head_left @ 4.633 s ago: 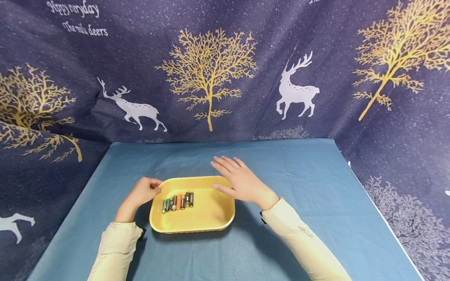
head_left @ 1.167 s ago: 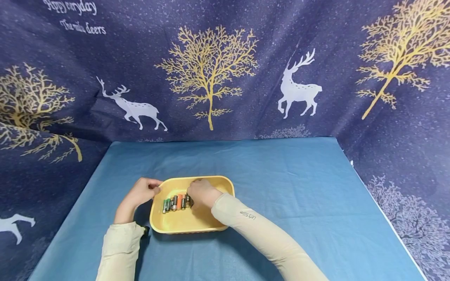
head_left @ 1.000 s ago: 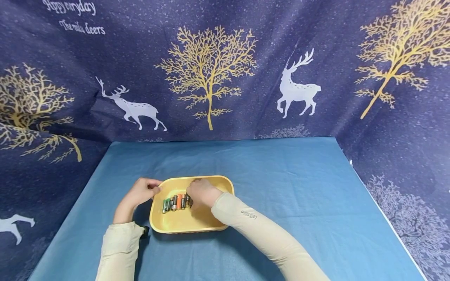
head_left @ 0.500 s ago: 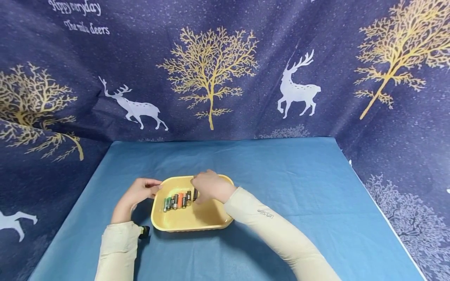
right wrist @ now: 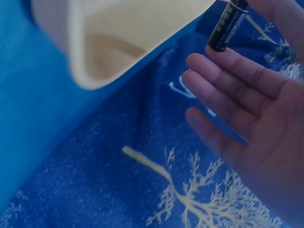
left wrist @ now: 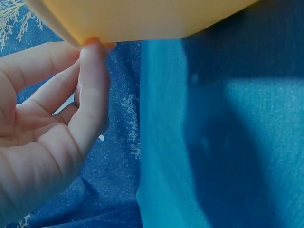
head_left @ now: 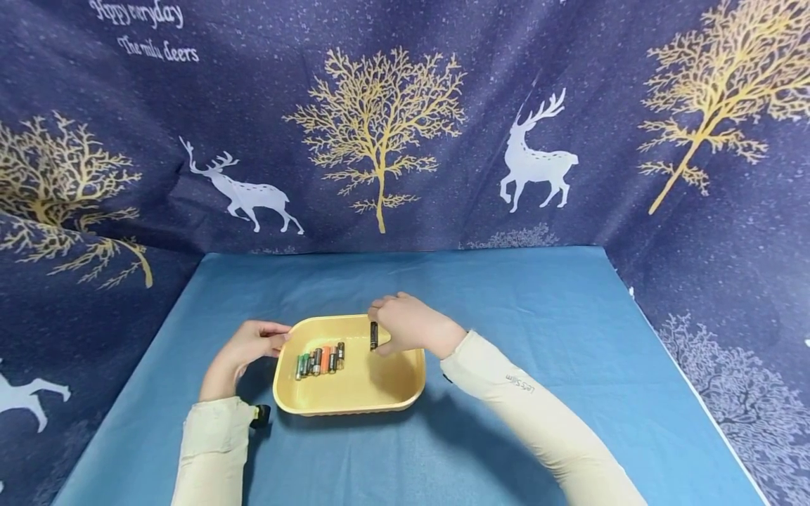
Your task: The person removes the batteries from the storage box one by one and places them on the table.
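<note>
A black battery (head_left: 374,336) is pinched by its two ends between the thumb and index finger of my right hand (head_left: 414,323), above the right part of the yellow tray (head_left: 361,393). The right wrist view shows this black battery (right wrist: 228,26) with small print on its side, while the other fingers extend loosely. At the tray's left rear corner, my left hand (head_left: 249,344) pinches the rim; the left wrist view shows thumb and finger meeting on it. Several batteries (head_left: 319,360), green, black and orange, lie side by side in the tray's left half.
The tray stands on a blue cloth (head_left: 506,316) covering the table. Behind and at both sides hangs a dark blue curtain (head_left: 443,211) printed with white deer and golden trees.
My right hand entered the tray, took the black battery from the right end of the row, and lifted it up and to the right. The left hand kept its grip on the rim.
</note>
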Action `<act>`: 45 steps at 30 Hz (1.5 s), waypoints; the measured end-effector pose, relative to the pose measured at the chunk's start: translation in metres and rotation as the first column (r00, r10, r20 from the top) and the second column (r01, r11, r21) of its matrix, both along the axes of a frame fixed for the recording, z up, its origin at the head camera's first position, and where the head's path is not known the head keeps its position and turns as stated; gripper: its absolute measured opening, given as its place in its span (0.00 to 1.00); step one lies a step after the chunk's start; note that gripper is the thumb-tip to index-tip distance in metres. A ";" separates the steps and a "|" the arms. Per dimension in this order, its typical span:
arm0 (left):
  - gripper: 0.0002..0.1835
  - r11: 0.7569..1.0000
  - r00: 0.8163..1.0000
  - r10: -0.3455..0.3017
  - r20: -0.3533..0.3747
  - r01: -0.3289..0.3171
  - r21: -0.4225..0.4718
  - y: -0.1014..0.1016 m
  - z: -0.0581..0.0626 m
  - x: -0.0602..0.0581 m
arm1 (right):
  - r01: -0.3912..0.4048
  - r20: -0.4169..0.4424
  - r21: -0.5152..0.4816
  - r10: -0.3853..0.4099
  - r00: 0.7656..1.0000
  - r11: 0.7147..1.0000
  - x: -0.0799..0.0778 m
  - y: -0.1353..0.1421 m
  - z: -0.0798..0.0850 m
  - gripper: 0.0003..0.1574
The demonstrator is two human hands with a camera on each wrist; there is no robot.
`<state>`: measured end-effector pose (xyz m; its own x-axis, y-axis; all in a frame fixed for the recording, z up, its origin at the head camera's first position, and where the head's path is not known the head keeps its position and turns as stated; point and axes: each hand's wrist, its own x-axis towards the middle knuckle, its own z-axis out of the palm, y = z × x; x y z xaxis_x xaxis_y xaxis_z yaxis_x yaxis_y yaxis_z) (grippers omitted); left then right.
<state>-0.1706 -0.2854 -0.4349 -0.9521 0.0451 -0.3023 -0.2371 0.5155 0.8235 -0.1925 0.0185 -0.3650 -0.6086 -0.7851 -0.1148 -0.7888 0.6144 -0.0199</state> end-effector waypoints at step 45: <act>0.22 0.998 0.999 0.036 -0.034 -0.034 0.053 0.001 -0.010 0.004 | 0.039 -0.124 -0.134 -0.056 0.991 0.990 -0.006 0.119 -0.074 0.34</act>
